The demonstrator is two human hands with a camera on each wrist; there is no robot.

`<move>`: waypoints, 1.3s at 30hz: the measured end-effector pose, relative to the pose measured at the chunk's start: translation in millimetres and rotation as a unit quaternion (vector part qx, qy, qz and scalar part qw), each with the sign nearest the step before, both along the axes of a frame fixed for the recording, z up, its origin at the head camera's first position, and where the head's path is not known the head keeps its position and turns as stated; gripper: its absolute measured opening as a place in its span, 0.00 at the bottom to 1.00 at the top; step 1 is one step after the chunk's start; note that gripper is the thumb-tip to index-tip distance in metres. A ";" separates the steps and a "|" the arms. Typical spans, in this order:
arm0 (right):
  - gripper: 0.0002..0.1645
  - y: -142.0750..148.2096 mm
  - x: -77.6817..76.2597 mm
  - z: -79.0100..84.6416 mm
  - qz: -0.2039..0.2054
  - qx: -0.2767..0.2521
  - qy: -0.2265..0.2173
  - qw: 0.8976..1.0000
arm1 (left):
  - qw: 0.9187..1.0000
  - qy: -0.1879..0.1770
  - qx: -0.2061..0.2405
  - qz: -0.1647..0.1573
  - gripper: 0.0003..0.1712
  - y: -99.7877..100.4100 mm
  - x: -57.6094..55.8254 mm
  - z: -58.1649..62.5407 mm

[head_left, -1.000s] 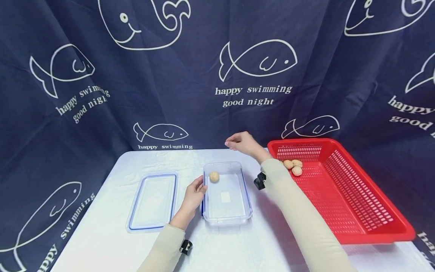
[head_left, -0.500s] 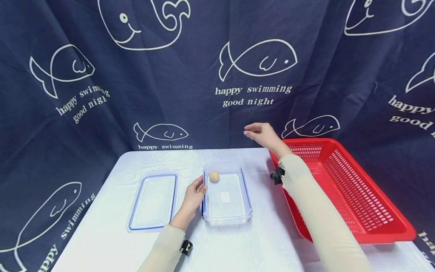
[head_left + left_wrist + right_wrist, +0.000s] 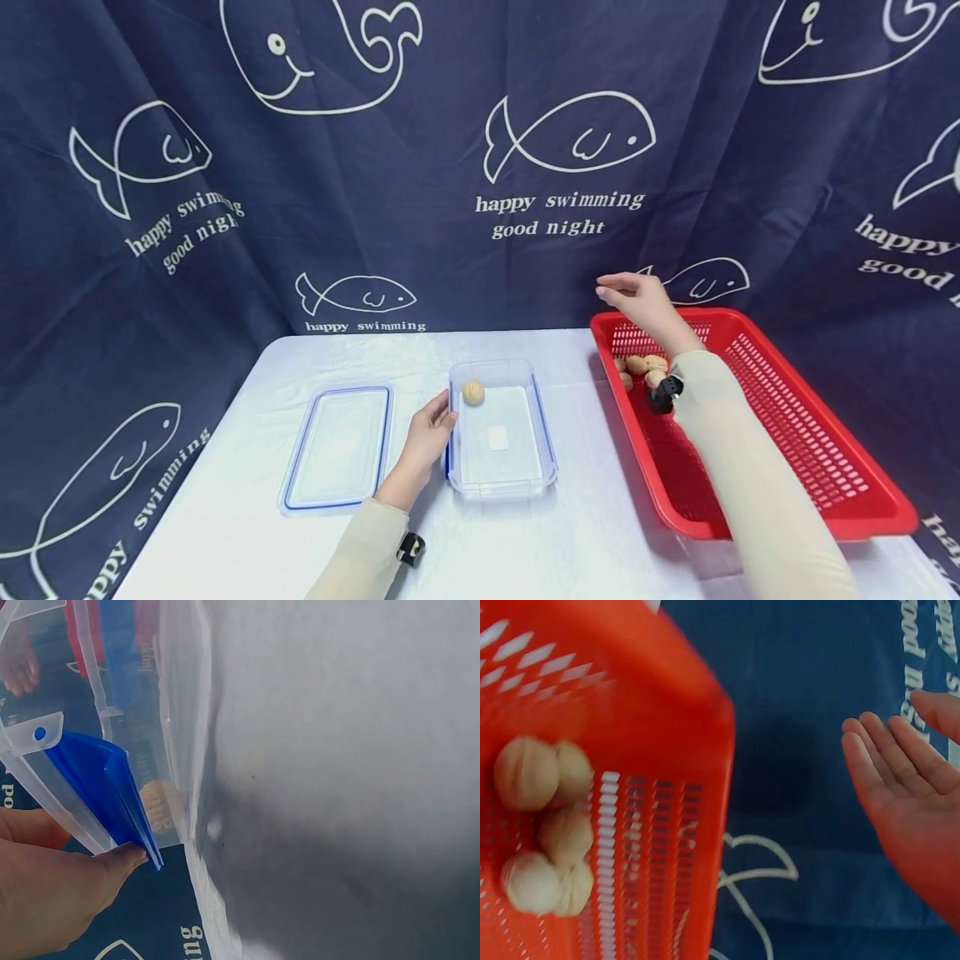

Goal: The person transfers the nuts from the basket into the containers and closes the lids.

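Head view: a clear container point(image 3: 502, 485) stands on the surface point(image 3: 225, 542), its long axis running from the person's side toward the backdrop, a short end facing the person. One walnut point(image 3: 472, 392) lies inside at the far left corner; it looks nearly round, so no clear pointing. The left hand point(image 3: 429, 429) grips the container's left wall. Left of the container lies its lid point(image 3: 337, 450), long axis roughly parallel. Right of the container are a red basket point(image 3: 862, 527), more walnuts point(image 3: 637, 365) within it, and the right hand point(image 3: 645, 304), raised near the basket's far rim. If the left hand pulled, the light container could probably slide or tip, and its loose walnut roll.

Left wrist view: the thumb touches a blue latch point(image 3: 97, 776) flared out from the container's wall. Pressure there might swing the latch and spoil the hold.

Right wrist view: the right hand's fingers are extended, holding nothing. Coming down carelessly, its wrist could knock the basket's rim; walnuts gripped loosely could drop short of the container.
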State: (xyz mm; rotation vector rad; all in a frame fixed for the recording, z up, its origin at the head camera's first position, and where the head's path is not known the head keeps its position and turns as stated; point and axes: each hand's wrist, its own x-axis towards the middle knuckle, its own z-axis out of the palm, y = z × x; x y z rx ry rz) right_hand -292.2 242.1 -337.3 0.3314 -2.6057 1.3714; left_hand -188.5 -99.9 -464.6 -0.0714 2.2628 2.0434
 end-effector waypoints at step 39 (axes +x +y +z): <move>0.25 94.9 11.1 -104.2 -0.139 0.044 -0.141 0.979 | 1.000 0.026 -0.001 0.000 0.28 0.2 0.9 -0.4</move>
